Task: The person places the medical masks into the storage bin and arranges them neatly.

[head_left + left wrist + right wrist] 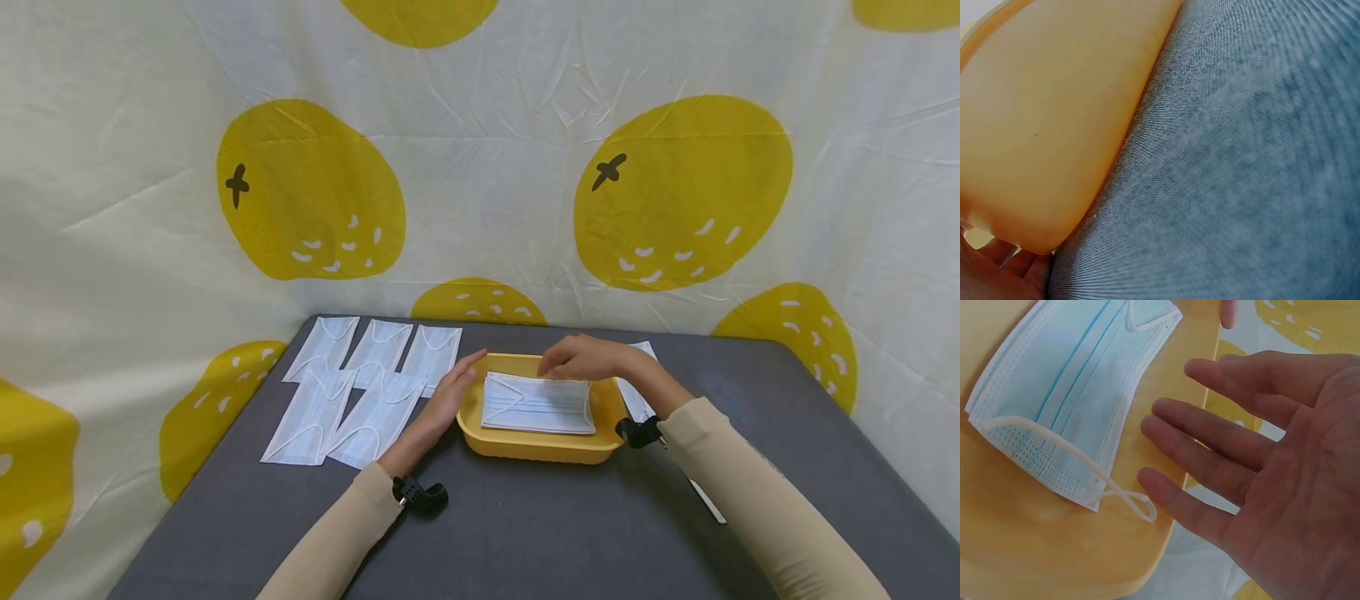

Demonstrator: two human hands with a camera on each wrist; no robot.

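Observation:
A yellow tray (pixel 480 433) sits mid-table with a light blue face mask (pixel 537 404) lying flat in it. My left hand (pixel 448 395) rests with straight fingers against the tray's left wall (pixel 1041 125). My right hand (pixel 581 358) hovers over the tray's far edge, fingers relaxed and holding nothing. In the right wrist view the open palm (pixel 1272 462) is above the tray's rim (pixel 1197 412), just beside the mask (pixel 1079 394) and its ear loop (pixel 1129 500).
Several more masks (pixel 360 387) lie spread on the grey table (pixel 525 517) left of the tray. Another white piece (pixel 636 392) lies right of the tray under my right forearm. A lemon-print cloth (pixel 480 167) hangs behind the table.

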